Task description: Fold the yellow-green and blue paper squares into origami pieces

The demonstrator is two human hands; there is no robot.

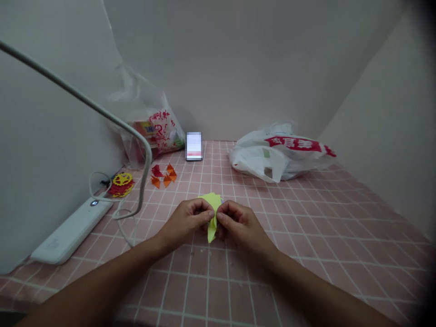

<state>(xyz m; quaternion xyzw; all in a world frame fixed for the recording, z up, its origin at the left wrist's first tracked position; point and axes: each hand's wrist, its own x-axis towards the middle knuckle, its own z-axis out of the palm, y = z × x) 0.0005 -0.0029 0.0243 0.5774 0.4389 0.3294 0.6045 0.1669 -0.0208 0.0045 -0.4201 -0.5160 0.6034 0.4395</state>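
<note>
Between my two hands, above the middle of the checked tabletop, is a sheet of yellow paper, partly folded, with a narrow creased part hanging down toward me. My left hand pinches its left side between thumb and fingers. From the other side, my right hand pinches it too, fingers curled, the two thumbs almost meeting. The lower fingers of both hands are partly hidden. Farther off to the left lie several small folded orange paper pieces and a red one.
At left sit a white power bank and yellow and red cut-out shapes. A grey cable arches across the left side. Toward the wall are a filled plastic bag, a lit phone and a white plastic bag.
</note>
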